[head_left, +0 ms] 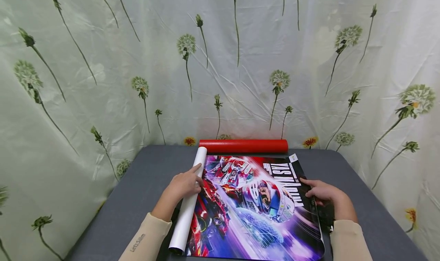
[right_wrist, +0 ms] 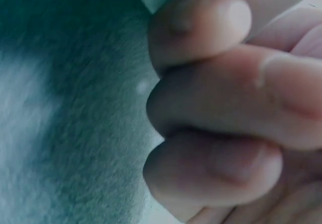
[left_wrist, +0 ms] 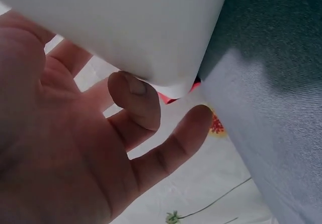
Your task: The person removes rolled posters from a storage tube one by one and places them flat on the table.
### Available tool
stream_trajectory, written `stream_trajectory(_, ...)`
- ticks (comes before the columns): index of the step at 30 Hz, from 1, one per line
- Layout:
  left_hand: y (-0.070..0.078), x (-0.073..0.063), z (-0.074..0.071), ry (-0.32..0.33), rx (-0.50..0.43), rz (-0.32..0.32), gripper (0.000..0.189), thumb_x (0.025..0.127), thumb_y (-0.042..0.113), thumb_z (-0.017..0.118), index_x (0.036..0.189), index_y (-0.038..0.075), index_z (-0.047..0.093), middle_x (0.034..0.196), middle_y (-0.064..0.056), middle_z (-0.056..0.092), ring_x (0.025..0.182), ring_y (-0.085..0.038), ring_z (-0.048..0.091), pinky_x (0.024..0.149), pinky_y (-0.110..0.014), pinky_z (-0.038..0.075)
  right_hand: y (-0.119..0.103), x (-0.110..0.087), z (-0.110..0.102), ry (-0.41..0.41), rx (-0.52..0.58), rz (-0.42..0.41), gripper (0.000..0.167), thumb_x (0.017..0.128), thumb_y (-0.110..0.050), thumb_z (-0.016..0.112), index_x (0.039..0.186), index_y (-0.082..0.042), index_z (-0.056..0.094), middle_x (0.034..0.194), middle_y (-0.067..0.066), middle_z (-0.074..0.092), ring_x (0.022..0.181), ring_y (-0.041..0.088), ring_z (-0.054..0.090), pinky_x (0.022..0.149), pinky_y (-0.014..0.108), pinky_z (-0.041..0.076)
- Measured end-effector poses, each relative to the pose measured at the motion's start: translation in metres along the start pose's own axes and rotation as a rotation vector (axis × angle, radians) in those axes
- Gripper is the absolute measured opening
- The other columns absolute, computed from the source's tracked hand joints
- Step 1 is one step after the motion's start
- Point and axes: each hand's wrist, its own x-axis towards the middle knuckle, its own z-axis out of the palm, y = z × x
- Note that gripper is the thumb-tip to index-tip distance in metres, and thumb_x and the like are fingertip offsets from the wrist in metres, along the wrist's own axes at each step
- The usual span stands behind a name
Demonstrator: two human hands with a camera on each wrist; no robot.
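Note:
A glossy racing poster [head_left: 240, 203] lies partly unrolled on the grey table, showing a helmeted driver and red cars. Its left part is still a white roll [head_left: 188, 211]. My left hand [head_left: 182, 185] holds that roll near its middle, index finger and thumb over the top. In the left wrist view, the other fingers [left_wrist: 171, 148] bend loosely beside and below the white roll [left_wrist: 131, 27]. At the poster's right edge, my right hand [head_left: 324, 192] pinches it, thumb on the printed face. The right wrist view shows curled fingers [right_wrist: 216, 98] under the pale sheet.
A red roll or tube [head_left: 243, 146] lies crosswise at the back of the grey table [head_left: 144, 177], just beyond the poster. Behind the table hangs a pale curtain [head_left: 220, 62] printed with dandelions. The poster's lower right corner curls up slightly.

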Motion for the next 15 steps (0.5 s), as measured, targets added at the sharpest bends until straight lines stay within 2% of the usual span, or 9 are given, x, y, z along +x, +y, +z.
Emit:
stream_trajectory(2, -0.0031, -0.0011, 0.0003, -0.004, 0.0, 0.003, 0.012, 0.093, 0.023, 0.075, 0.099, 0.029, 0.084, 0.172, -0.003, 0.04, 0.112, -0.031, 0.07, 0.079, -0.046, 0.057, 0.0004, -0.0003, -0.0009, -0.009, -0.009, -0.014, 0.079, 0.097, -0.005, 0.057, 0.165, 0.003, 0.018, 0.075, 0.006, 0.053, 0.045, 0.008, 0.042, 0.05, 0.025, 0.041)
stream_trajectory(5, -0.0048, -0.0019, 0.0004, 0.001, -0.001, 0.001, 0.005, 0.094, 0.032, 0.078, 0.094, 0.03, 0.082, 0.171, -0.005, 0.042, 0.113, -0.032, 0.07, 0.08, -0.049, 0.057, 0.0026, -0.0013, -0.0005, -0.016, -0.015, -0.03, 0.079, 0.097, -0.006, 0.058, 0.164, 0.005, 0.018, 0.081, 0.008, 0.055, 0.044, 0.008, 0.043, 0.05, 0.026, 0.04)
stream_trajectory(8, -0.0066, -0.0016, 0.0016, 0.02, -0.008, -0.008, 0.012, 0.09, 0.04, 0.083, 0.087, 0.031, 0.077, 0.17, -0.007, 0.042, 0.108, -0.033, 0.072, 0.081, -0.051, 0.057, 0.0033, -0.0015, 0.0003, -0.013, -0.021, -0.022, 0.079, 0.098, -0.007, 0.059, 0.164, 0.005, 0.019, 0.087, 0.012, 0.058, 0.044, 0.009, 0.043, 0.05, 0.026, 0.04)
stream_trajectory(12, -0.0091, -0.0011, 0.0043, 0.034, 0.01, -0.013, 0.012, 0.089, 0.036, 0.085, 0.085, 0.031, 0.075, 0.169, -0.011, 0.042, 0.096, -0.033, 0.071, 0.078, -0.05, 0.057, 0.0034, -0.0004, 0.0008, -0.002, -0.038, -0.015, 0.078, 0.098, -0.007, 0.059, 0.164, 0.004, 0.02, 0.111, 0.03, 0.06, 0.045, 0.011, 0.045, 0.05, 0.027, 0.042)
stream_trajectory(15, -0.0106, -0.0018, 0.0056, 0.034, 0.022, -0.016, 0.004, 0.091, 0.028, 0.081, 0.09, 0.03, 0.078, 0.169, -0.011, 0.041, 0.09, -0.032, 0.068, 0.076, -0.049, 0.057, 0.0044, 0.0001, 0.0006, 0.003, -0.052, -0.023, 0.078, 0.098, -0.007, 0.06, 0.164, 0.005, 0.021, 0.129, 0.042, 0.05, 0.045, 0.012, 0.046, 0.05, 0.027, 0.044)
